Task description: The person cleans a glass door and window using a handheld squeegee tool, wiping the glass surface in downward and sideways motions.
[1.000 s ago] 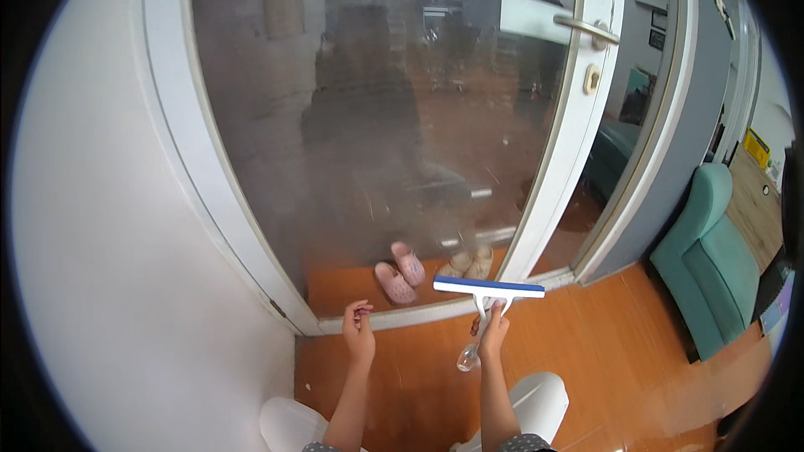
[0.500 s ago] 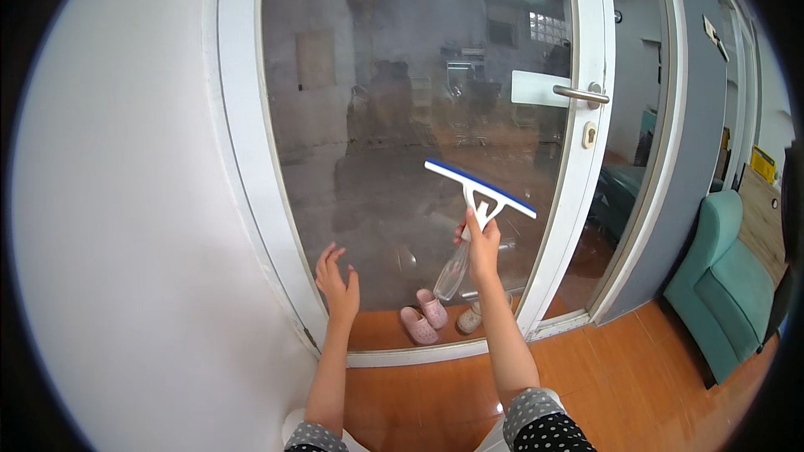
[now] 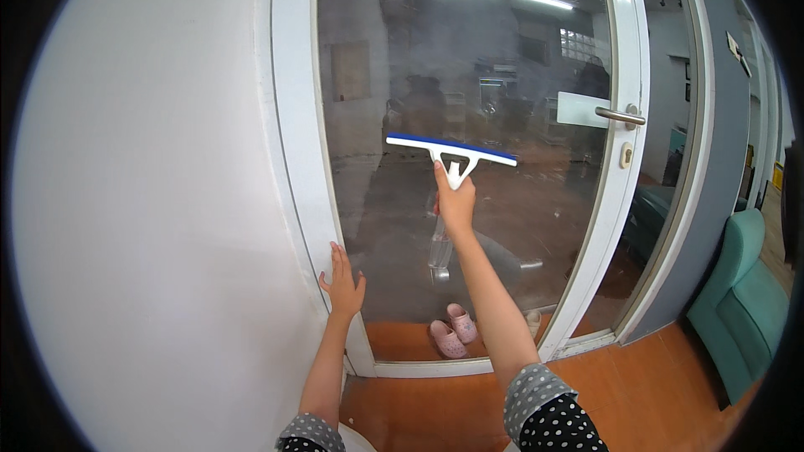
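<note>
My right hand [image 3: 456, 202] is closed around the handle of a white squeegee [image 3: 452, 151] with a blue blade edge. The handle's lower end is a clear bottle [image 3: 439, 253], partly covered by my hand. The squeegee is in front of the hazy glass pane [image 3: 536, 209] of a door, its blade tipped slightly down to the right; whether it touches the glass, I cannot tell. Low at the left, my left hand [image 3: 342, 286] is empty with its fingers stretched, at the white door frame [image 3: 301, 142], apparently resting on it.
A metal door handle [image 3: 620, 116] projects at the right, above a keyhole plate [image 3: 626, 155]. Pink clogs [image 3: 448, 339] show through the bottom of the glass. A green armchair [image 3: 745, 301] stands far right on orange tiles [image 3: 636, 377]. White wall [image 3: 151, 201] fills the left.
The squeegee has moved left and up across the pane, and its blade is closer to level. My left hand has gone from in front of the glass to the frame. The view has shifted slightly.
</note>
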`<state>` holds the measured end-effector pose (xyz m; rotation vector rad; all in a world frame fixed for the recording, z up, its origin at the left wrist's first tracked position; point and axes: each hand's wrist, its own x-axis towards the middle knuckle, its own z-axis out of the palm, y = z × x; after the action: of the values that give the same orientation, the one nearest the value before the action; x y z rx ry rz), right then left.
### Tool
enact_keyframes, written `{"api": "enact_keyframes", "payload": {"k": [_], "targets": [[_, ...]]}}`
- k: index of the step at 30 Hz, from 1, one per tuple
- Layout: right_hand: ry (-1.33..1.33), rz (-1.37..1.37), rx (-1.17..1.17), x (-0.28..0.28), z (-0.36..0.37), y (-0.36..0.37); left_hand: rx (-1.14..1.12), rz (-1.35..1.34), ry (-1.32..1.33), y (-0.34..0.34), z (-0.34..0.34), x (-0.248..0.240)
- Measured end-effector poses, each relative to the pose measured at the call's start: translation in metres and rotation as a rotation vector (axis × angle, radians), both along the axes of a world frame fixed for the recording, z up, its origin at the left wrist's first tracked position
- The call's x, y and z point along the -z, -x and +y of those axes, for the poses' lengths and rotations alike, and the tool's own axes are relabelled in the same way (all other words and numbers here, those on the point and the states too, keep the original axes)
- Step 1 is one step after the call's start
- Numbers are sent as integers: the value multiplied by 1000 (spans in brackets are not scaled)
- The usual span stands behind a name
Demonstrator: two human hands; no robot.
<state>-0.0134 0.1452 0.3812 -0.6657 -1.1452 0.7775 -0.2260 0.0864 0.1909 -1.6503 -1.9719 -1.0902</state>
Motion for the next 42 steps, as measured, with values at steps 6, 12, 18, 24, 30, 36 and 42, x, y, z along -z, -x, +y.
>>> {"api": "enact_keyframes", "payload": {"k": [6,12,18,24,30,36,42], "targets": [[24,-72,83,77,5,40,80,-126,-16,4,-3,-1],[101,-426,160,160,-25,53,90,-157,-15,0,-9,-7],[0,-308,103,101,-36,53,133,-187,2,10,-8,-5],[-118,-240,146,10,-13,57,138,-213,10,4,-8,-10],[-71,-328,193,36,-7,86,133,-220,10,8,-6,-6],[-33,-277,190,106,-9,93,158,-208,4,7,-3,-3],[13,-667,276,175,-12,73,167,-211,-86,13,-1,6]]}}
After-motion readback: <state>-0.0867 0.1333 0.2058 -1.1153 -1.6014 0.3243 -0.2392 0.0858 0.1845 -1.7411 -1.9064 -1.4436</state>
